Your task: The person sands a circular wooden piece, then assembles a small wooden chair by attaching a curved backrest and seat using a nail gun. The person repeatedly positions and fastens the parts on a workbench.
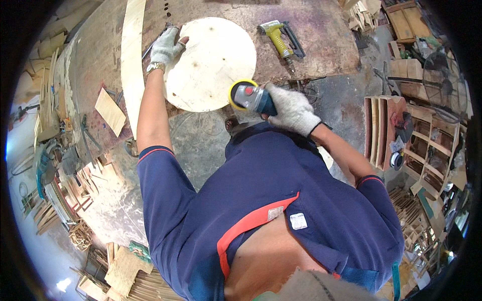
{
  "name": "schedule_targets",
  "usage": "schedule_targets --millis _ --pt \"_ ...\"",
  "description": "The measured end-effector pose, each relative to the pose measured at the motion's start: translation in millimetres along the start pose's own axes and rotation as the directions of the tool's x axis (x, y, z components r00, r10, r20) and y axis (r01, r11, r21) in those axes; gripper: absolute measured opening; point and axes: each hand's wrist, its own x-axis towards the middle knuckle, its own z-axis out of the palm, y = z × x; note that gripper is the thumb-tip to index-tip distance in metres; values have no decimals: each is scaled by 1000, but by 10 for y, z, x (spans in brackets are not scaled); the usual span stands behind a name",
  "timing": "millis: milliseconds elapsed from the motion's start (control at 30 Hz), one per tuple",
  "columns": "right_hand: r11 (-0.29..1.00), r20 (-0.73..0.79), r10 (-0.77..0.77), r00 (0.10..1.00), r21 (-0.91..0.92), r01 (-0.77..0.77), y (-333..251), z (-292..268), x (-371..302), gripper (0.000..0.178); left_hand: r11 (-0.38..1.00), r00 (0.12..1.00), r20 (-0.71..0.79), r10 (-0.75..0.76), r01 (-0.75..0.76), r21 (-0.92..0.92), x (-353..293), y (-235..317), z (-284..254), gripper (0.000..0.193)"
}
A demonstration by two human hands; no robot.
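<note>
A pale round wooden board [216,62] lies at the near edge of the worktable. My left hand [166,46], in a white glove with the thumb tip bare, grips the board's left rim. Its thumb rests over the top face, while the other fingers are partly hidden. In my gloved right hand [291,109] is an angle grinder [258,99] with a blue body, a grey head and a yellow-rimmed disc. The disc is close to the board's near right rim; whether they touch I cannot tell.
A yellow nail gun [277,40] lies on the worktable [321,45] right of the board. Leftward are a long pale wood strip [132,60] and a small wood piece [110,112]. A wooden frame with compartments [432,143] stands at right; wood scraps [133,273] lie lower left.
</note>
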Motion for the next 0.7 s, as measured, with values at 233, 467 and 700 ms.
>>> schedule_targets --millis 233,467,700 --pt "975 -145 207 968 -54 -217 445 -450 266 73 916 1000 -13 -28 31 400 -26 172 -55 71" --pt "988 -128 151 980 42 -147 319 -325 88 75 891 742 -552 -380 454 -3 -957 954 40 86" --pt "999 17 -43 999 -14 43 263 -143 42 62 502 325 -389 -862 439 -746 -1749 1404 526 88"
